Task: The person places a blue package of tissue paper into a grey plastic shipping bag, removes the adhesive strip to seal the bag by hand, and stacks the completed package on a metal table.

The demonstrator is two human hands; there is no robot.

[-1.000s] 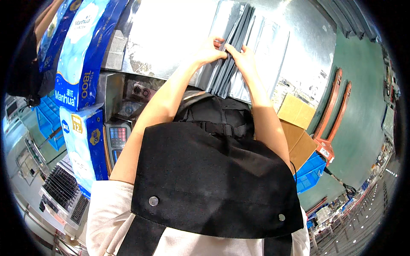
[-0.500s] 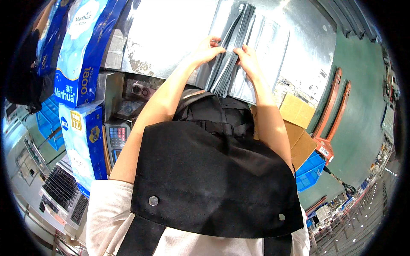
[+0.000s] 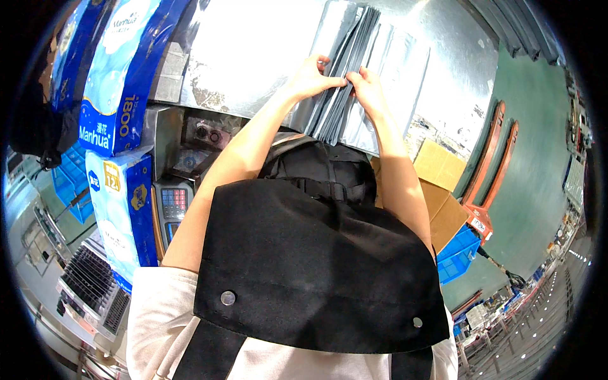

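A bundle of flat grey plastic bags (image 3: 349, 47) lies on the metal table in front of me, its folded edges fanned upward along the middle. My right hand (image 3: 367, 88) pinches some of those edges between thumb and fingers. From the other side, my left hand (image 3: 311, 77) reaches over the bags with its thumb stretched out against the same edges. Its index finger is bent and stands apart from the thumb. The two thumbs nearly meet. How many bags sit between my right fingers is hidden.
The metal tabletop (image 3: 247, 50) carries blue-and-white tissue packs (image 3: 104, 107) at left. Below them is a keypad device (image 3: 174, 201). A black bag (image 3: 316, 168) is close to my body. Right are an open cardboard box (image 3: 440, 164), a blue crate (image 3: 459, 253) and an orange pallet jack (image 3: 487, 164).
My left thumb has moved right, from the left side of the raised edges onto them, closer to my right thumb. My right hand has stayed nearly in place.
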